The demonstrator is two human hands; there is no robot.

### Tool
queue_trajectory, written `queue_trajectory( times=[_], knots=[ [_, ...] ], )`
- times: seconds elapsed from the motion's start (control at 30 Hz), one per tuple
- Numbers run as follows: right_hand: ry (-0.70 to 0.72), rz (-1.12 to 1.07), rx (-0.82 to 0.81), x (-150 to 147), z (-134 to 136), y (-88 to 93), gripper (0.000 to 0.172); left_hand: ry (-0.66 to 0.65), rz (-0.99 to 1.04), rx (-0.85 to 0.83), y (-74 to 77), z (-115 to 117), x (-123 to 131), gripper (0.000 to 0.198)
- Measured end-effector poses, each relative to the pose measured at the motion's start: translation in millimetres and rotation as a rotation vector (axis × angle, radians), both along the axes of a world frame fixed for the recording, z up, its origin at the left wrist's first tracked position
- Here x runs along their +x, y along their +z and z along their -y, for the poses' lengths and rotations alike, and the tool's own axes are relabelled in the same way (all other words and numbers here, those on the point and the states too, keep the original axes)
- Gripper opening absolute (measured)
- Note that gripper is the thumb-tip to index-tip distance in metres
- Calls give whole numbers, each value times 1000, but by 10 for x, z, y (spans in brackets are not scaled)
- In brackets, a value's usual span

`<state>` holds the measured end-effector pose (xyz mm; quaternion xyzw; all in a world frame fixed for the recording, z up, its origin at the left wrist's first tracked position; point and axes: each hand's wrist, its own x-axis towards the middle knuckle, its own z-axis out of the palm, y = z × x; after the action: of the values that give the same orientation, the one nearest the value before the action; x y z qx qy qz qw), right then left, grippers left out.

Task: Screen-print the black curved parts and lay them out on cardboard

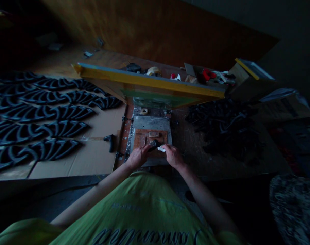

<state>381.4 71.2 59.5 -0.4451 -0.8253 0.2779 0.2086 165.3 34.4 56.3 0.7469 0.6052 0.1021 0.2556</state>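
Over a brown wooden board [138, 139] in front of me, my left hand [139, 156] is closed on a black curved part [154, 145]. My right hand [173, 156] pinches a crumpled white cloth or paper [161, 148] close beside that part. A small block [154, 134] sits on the board just beyond my hands. The board lies on a grey metal plate [151, 121]. Another black part [110, 142], shaped like a bent handle, rests on cardboard to the left.
Rows of black parts [56, 149] overlap on cardboard [99, 131] at left. A dark pile of parts [226, 126] lies at right. A raised frame with a yellow edge [155, 80] spans the bench beyond the plate, near a tape roll [144, 111].
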Motion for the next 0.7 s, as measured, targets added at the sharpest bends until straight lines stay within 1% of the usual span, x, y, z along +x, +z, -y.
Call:
queue_trajectory(
  times=[0.1,0.2,0.27,0.33,0.4,0.5,0.6,0.7],
  knots=[
    [-200,-102,-41,64,6,-25,25,24,-9,-11,-44,1,-12,25],
    [-447,-316,-94,128,6,-78,21,6,13,3,-79,-4,-35,26],
    [-577,-471,-167,150,-14,-97,26,-18,51,26,-70,-8,-44,28],
    [-653,-613,-254,138,-46,-84,32,-38,88,44,-34,-9,-37,31],
    [-652,-718,-318,93,-73,-45,38,-52,115,56,20,-5,-18,32],
    [-550,-755,-363,-2,-81,22,41,-73,153,62,117,11,18,31],
    [-435,-698,-386,-73,-68,45,32,-115,210,67,206,29,34,30],
    [-369,-658,-386,-94,-77,26,27,-166,252,87,254,40,27,27]
  ],
)
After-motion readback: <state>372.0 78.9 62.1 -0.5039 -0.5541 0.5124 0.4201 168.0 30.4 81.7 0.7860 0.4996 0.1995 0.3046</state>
